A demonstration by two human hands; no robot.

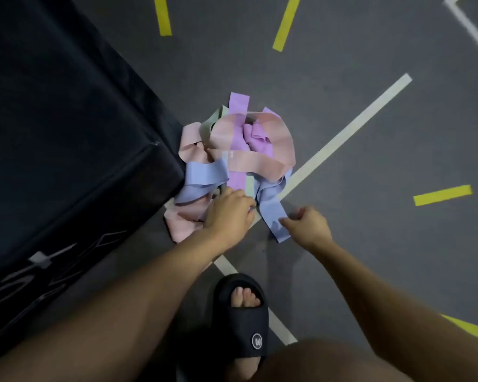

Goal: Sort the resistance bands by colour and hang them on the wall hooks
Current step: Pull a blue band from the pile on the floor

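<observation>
A tangled heap of resistance bands lies on the grey floor beside a black box. Pink bands (260,139) lie on top, purple bands (239,106) run through the middle, blue bands (204,175) sit at the near side, and a pale green band (218,117) shows at the far left. My left hand (229,209) reaches into the near edge of the heap, fingers curled into the bands. My right hand (308,224) pinches the loose end of a blue band (273,216). No wall hooks are in view.
A large black padded box (66,133) fills the left side, touching the heap. White floor lines (351,128) and yellow tape strips (442,194) mark the grey floor. My foot in a black slide sandal (243,318) stands just behind my hands.
</observation>
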